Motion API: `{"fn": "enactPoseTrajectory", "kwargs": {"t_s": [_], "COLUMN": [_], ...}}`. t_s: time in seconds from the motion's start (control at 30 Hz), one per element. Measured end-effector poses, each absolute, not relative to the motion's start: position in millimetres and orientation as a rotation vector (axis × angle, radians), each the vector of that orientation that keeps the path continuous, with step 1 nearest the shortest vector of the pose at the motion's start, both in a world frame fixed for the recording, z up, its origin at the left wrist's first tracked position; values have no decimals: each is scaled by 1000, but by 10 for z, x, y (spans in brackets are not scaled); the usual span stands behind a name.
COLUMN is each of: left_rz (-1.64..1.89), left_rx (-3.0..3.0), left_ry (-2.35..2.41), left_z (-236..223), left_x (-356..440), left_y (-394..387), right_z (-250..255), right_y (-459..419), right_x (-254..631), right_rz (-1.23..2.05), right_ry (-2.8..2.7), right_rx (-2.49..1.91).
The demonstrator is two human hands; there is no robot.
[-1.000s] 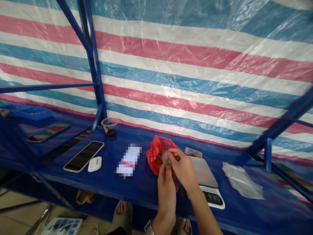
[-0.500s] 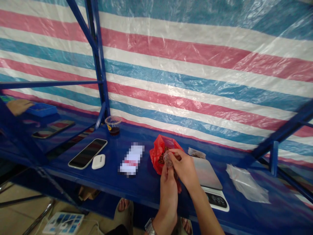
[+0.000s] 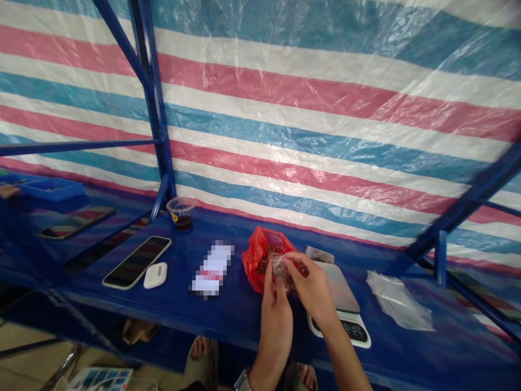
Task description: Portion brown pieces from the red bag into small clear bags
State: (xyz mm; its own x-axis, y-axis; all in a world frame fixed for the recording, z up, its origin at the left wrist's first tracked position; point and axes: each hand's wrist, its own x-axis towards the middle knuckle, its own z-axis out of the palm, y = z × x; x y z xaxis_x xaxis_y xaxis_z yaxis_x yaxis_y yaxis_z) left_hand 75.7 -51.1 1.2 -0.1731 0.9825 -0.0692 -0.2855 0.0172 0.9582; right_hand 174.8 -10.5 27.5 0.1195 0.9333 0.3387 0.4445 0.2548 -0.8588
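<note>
Our left hand (image 3: 277, 320) and right hand (image 3: 311, 288) pinch a small clear plastic bag (image 3: 280, 270) between their fingers (image 3: 293, 262), its long axis hard to tell. A crinkled red plastic bag (image 3: 257, 260) lies at nine o'clock, a digital kitchen scale (image 3: 340, 288) at three, both on the blue counter (image 3: 244, 320).

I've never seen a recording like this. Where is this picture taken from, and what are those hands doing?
There is no machine here: this view comes from a camera worn on a person's head, looking down at their own bare hands. The left hand and right hand together pinch a small clear plastic bag of brown pieces, beside an open red plastic bag holding similar pieces. On the blue metal bench lie a white digital scale, a black smartphone and a small white case.
</note>
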Motion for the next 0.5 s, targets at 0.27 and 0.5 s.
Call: {"fn": "enactPoseTrajectory", "kwargs": {"t_s": [0.27, 0.5], "left_rz": [1385, 1433], "left_rx": [1473, 1593], "left_ry": [1324, 1412], "left_z": [184, 168], "left_x": [674, 733], "left_y": [-677, -696], "right_z": [369, 252], "right_y": [-332, -305], "right_x": [2099, 2643], "right_rz": [836, 631], "right_ry": [-1331, -1160], "right_rx": [-1132, -1344]}}
